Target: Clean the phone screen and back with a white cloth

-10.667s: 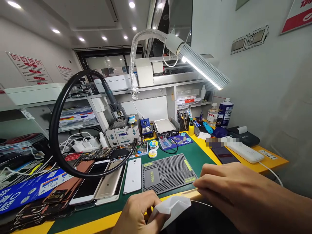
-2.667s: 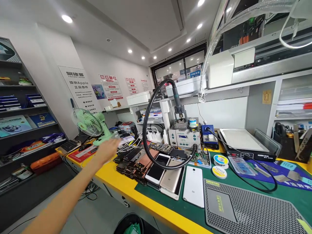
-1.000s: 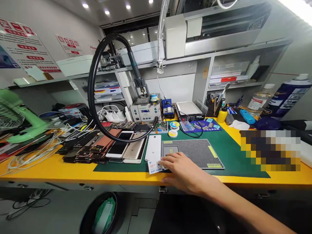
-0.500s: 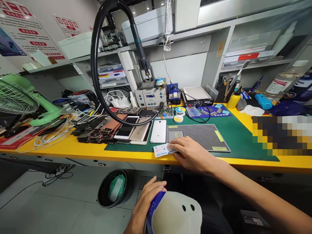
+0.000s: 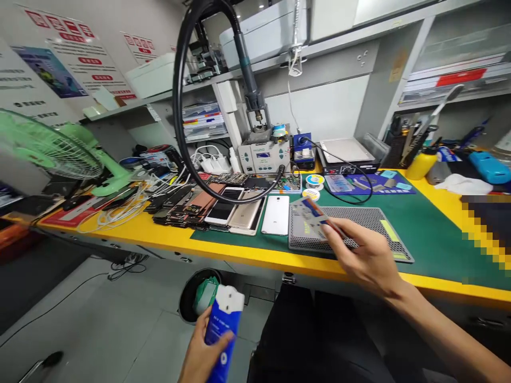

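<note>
My left hand (image 5: pixel 207 340) is closed around a blue packet (image 5: pixel 223 330) with a white top that has two small holes. The packet is upright, low over the floor, with a waste bin (image 5: pixel 187 298) behind it. My right hand (image 5: pixel 363 250) pinches a flat wipe packet (image 5: pixel 309 215), smeared by motion, between thumb and fingers. That one hovers over the left part of a grey perforated mat (image 5: pixel 383 239) on the bench. Just left of it, a white phone (image 5: pixel 276 215) lies back up on the green mat (image 5: pixel 435 234).
More phones (image 5: pixel 225 206) and phone parts are piled to the left. A black hose (image 5: pixel 179 106) loops over them from a grey soldering station (image 5: pixel 263 157). A green fan (image 5: pixel 59 154) stands far left; a yellow bottle (image 5: pixel 421 162) and tools are at right.
My right hand has lifted the wipe packet from the bench edge and tilted it. My left hand has moved left and turned the blue packet upright. The view has shifted left.
</note>
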### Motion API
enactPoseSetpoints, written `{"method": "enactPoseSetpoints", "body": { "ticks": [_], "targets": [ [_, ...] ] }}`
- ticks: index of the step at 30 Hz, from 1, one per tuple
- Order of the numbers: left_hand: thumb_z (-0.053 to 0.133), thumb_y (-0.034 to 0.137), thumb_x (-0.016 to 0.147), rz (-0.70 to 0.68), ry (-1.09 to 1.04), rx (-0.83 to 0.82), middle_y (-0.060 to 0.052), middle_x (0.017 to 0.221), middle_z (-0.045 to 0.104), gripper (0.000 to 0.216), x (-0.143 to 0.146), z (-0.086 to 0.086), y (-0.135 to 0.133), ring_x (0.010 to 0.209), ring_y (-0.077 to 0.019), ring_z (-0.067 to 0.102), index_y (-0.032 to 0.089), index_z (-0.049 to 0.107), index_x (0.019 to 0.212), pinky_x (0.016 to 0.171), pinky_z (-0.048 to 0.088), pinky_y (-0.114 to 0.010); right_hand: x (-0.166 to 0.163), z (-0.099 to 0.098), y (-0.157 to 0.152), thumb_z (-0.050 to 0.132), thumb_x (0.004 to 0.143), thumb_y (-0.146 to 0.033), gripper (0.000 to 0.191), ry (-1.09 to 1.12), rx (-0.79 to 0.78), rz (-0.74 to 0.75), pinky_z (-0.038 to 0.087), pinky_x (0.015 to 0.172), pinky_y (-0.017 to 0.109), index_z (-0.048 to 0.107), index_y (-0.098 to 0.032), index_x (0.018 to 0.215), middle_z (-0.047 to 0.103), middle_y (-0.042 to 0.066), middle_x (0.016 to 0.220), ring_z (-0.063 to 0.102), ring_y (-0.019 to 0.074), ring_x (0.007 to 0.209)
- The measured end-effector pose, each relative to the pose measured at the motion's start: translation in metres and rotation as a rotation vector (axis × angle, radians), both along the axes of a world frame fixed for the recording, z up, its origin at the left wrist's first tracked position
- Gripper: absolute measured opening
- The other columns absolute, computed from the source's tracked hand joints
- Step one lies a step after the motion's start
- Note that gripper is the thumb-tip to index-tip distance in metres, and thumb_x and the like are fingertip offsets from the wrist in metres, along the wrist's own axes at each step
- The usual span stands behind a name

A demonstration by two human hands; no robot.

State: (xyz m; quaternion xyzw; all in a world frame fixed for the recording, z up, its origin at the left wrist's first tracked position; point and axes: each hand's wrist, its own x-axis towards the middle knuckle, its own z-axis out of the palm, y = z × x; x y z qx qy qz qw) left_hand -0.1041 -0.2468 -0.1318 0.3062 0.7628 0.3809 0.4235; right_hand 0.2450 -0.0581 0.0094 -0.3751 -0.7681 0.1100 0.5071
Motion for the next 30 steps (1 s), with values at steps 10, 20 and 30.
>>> {"method": "enactPoseSetpoints", "body": {
  "ticks": [10,20,30],
  "targets": [
    [0.059,0.064,0.093,0.136,-0.237,0.062,-0.005,0.101,0.071,0.052,-0.028,-0.033,-0.032,0.088,-0.0214,0.07,0.018,0.06,0.117,0.083,0.057,-0.041,-0.025,0.002,-0.07,0.062,0.1,-0.043,0.024,0.069,-0.436,0.232,0.056,0.053,0.02,0.072,-0.026,0.087,0.072,0.0,0.078,0.068,0.018,0.063],
    [0.053,0.074,0.091,-0.211,-0.211,0.168,-0.008,0.115,0.065,0.067,0.025,0.031,-0.004,0.077,-0.0198,0.067,0.029,0.041,0.14,0.066,0.056,-0.034,-0.017,0.019,-0.02,0.055,0.097,-0.067,0.059,-0.126,-0.159,-0.278,0.059,0.059,0.038,0.062,-0.022,0.136,0.073,0.014,0.096,0.072,0.0315,0.077],
    [0.047,0.066,0.098,-0.418,-0.092,0.234,-0.004,0.093,0.054,0.046,0.05,0.087,0.009,0.076,-0.0154,0.055,0.023,0.065,0.099,0.063,0.049,-0.025,-0.077,-0.052,-0.098,0.053,0.103,-0.06,0.055,-0.255,-0.823,0.428,0.055,0.104,0.041,0.063,-0.021,0.141,0.064,0.012,0.139,0.062,0.032,0.127]
  ]
}}
